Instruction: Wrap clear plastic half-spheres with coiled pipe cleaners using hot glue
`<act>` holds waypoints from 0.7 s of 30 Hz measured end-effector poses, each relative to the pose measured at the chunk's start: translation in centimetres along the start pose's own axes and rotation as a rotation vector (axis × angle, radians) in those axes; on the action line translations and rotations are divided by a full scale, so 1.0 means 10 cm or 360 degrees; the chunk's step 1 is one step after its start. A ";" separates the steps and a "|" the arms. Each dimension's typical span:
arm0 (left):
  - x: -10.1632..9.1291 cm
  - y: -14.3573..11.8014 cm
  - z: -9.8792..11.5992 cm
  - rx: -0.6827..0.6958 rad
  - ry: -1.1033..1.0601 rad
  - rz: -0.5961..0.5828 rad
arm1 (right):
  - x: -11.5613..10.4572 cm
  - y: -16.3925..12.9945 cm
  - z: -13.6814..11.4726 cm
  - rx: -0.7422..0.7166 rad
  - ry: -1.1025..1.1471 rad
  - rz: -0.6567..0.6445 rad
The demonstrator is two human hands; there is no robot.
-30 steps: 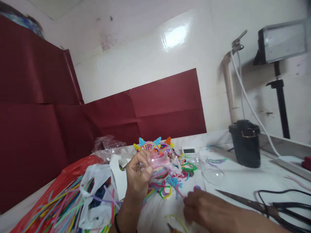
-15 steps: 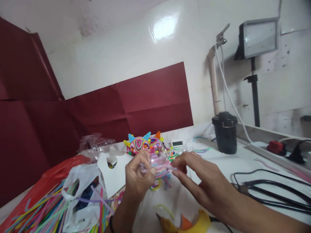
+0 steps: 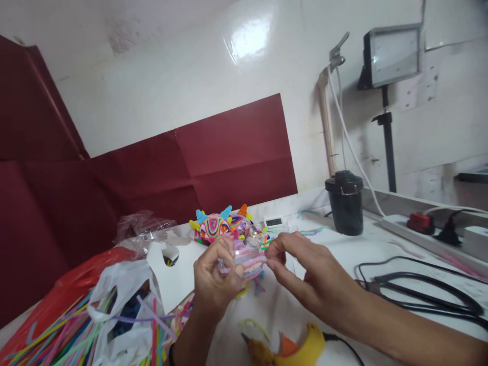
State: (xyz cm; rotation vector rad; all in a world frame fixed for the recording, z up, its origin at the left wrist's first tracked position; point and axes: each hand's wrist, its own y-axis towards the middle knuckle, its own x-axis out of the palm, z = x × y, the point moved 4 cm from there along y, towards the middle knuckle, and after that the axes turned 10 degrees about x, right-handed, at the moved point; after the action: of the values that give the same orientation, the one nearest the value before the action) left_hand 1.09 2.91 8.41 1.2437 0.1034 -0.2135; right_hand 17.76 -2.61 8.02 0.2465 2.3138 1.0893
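Left hand clamped around a clear plastic ball stuffed with pastel pipe cleaners, lifted above the worktop for easy reach. Right hand pinching its edge, fingertips closed on it. Glue gun parked just below, loose pipe cleaners spilling from bags at left.

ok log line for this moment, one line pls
left hand: holds clear ball of pipe cleaners | right hand: pinching its right side | glue gun: lying near edge
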 end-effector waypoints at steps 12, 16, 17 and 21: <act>0.03 -0.02 -0.03 -0.0136 -0.0171 0.0079 | 0.00 0.10 0.17 0.0499 0.0535 -0.0225; 0.03 -0.04 -0.04 -0.0202 -0.0272 0.0131 | 0.00 0.13 0.21 0.0597 0.0700 -0.0245; 0.03 -0.04 -0.04 -0.0212 -0.0302 0.0143 | 0.00 0.13 0.22 0.0625 0.0738 -0.0247; 0.04 -0.02 -0.04 -0.0257 -0.0404 0.0178 | 0.00 0.16 0.26 0.0729 0.0875 -0.0254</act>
State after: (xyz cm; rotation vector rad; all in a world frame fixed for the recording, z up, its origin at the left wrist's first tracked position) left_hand 1.49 3.14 8.03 1.0492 -0.1651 -0.2591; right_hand 19.13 0.13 7.87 -0.0844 3.0004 0.5786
